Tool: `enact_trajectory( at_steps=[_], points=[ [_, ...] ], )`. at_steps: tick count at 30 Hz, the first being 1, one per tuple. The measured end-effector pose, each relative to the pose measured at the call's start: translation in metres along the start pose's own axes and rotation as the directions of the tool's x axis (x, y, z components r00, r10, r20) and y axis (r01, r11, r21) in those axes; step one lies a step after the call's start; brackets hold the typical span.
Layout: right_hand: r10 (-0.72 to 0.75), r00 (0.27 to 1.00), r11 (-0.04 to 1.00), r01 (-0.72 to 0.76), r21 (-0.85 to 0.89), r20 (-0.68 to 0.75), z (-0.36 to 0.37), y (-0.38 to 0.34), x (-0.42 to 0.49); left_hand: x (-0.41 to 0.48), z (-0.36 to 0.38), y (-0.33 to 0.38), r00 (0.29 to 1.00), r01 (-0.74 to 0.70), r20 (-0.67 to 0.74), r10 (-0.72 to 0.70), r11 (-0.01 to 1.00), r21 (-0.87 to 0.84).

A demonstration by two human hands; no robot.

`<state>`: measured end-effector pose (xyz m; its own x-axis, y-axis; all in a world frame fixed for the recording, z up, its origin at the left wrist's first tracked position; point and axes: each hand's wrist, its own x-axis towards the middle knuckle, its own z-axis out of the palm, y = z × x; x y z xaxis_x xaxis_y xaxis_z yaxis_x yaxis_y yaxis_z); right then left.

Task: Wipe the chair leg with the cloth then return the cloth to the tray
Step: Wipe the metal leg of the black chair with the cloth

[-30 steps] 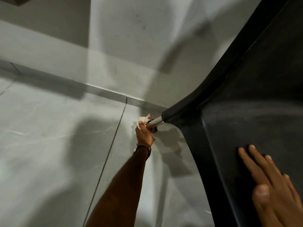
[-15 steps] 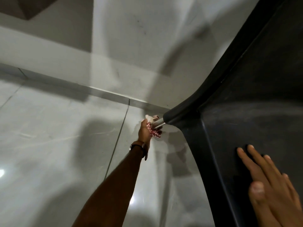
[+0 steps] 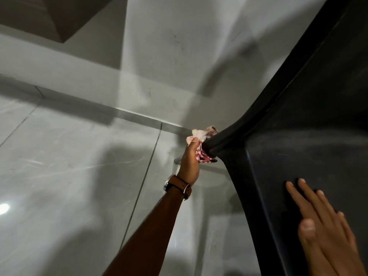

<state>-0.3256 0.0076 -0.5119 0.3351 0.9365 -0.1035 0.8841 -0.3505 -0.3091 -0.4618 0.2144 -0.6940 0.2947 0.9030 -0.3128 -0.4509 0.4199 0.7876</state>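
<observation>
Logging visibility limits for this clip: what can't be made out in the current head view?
- Chair leg: covered by the cloth and left hand right up to the black chair.
- Tray: nowhere in frame.
- Right hand: flat on the chair, wrist cut off by the bottom edge.
- Left fingertips: buried in the cloth.
- Watch: face too small to read.

Indoor room, likely a home; glossy grey floor tiles (image 3: 69, 176), plain grey wall (image 3: 179, 46), black plastic chair (image 3: 298, 136)
</observation>
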Motion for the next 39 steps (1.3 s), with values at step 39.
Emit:
enact_trajectory(
  at_steps=[39],
  points=[
    [0.047, 0.998, 0.999, -0.047, -0.003, 0.046, -0.010, -0.005, -0.013, -0.024, 0.013, 0.043, 0.921, 0.203, -0.300, -0.248, 0.964, -0.172]
  ],
)
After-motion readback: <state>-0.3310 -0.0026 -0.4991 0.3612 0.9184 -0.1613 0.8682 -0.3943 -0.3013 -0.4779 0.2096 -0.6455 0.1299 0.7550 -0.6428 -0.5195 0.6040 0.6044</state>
